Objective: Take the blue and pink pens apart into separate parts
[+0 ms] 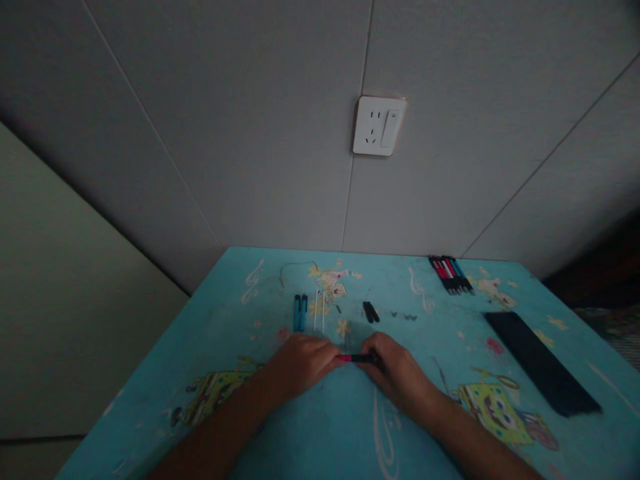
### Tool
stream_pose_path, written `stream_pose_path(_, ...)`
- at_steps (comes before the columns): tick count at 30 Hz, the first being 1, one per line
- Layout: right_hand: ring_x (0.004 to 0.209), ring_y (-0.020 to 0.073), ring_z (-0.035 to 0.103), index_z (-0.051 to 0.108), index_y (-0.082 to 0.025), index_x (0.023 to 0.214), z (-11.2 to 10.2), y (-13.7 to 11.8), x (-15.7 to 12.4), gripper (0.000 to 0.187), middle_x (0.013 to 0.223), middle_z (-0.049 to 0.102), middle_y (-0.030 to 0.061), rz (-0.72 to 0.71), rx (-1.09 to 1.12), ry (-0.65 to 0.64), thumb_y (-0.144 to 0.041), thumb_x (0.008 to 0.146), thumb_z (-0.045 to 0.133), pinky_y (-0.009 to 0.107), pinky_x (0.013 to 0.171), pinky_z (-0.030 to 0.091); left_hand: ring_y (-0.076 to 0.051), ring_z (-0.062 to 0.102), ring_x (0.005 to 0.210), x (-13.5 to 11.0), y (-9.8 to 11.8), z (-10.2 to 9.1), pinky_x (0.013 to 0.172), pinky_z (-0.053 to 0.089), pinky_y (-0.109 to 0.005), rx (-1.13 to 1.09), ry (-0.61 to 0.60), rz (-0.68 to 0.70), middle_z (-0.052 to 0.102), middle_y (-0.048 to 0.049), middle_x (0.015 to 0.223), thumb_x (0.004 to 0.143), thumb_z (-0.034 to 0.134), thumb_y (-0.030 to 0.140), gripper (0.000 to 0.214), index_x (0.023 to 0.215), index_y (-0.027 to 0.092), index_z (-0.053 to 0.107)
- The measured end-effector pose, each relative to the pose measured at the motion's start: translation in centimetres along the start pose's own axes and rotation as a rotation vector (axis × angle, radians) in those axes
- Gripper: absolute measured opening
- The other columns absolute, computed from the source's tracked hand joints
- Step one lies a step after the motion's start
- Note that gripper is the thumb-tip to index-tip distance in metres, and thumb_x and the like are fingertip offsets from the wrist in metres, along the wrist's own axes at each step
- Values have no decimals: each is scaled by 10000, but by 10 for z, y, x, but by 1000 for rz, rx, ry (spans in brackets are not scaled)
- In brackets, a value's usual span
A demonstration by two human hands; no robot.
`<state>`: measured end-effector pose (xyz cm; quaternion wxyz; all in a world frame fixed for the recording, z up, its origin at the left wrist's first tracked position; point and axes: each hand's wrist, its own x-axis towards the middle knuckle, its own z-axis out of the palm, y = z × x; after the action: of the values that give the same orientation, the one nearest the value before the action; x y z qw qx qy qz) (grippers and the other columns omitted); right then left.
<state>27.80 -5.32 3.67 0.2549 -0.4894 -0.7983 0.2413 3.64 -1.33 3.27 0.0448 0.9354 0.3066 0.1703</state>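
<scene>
A: Where's the red-and-black pen [356,358]?
B: Over the desk [340,433], spanning both hands. Left hand [309,357]: grip is closed on the red end. Right hand [393,365]: closed on the black end.
A: Past them?
B: Two blue barrels [297,313], two thin white rods [323,313], two black pieces [369,311] lie beyond. Farther right, a row of pens [449,275]; nearer, a dark flat strip [543,363].

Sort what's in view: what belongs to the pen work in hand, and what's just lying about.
Likely in the job:
red-and-black pen, held by left hand and right hand
two blue pen barrels
two thin white rods, perhaps refills
two short black pieces

Apparently just lying about:
row of pens, set apart
dark flat strip
</scene>
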Motion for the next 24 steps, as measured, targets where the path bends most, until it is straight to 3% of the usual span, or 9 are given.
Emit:
stream_pose_path(3,865,186,604,575,-203,1073,0,-1,0,192,950,638,42,-1,8,-23,-324,924,579,309,782,477,-131,581,583,-1,0,1,563,358,-248,12,16,-11,604,5,634,990,459,343,320,772,172,620)
stream_pose_path(8,801,182,605,597,-205,933,0,-5,0,195,850,643,27,15,-20,-99,-353,977,478,309,743,469,-125,579,592,-1,-1,2,562,375,-234,-36,22,36,603,2,641,994,449,339,326,777,164,618)
stream_pose_path(12,853,189,616,578,-211,1112,-1,-7,-1,265,947,654,37,-16,25,-97,-391,918,583,315,788,474,-129,575,571,-1,-1,3,544,377,-239,-22,37,30,600,2,622,993,447,333,341,746,164,611)
stream_pose_path(16,837,178,616,626,-218,993,-1,-9,0,200,880,655,27,-38,3,-127,-322,985,455,308,791,465,-127,580,585,-1,-1,7,556,391,-244,-15,44,83,590,-1,622,996,445,324,340,740,164,603)
stream_pose_path(20,844,180,623,561,-209,1099,0,-10,-1,206,940,655,34,10,59,-59,-331,933,560,296,768,483,-124,581,585,-2,-2,8,564,405,-243,-19,23,56,592,1,626,1000,438,325,336,754,167,605)
stream_pose_path(24,854,183,628,619,-217,1010,-1,-13,-1,199,906,669,35,-34,7,-108,-311,989,446,312,798,474,-128,595,602,-2,-2,6,573,413,-244,-26,6,56,611,-7,641,1005,423,325,344,770,164,619)
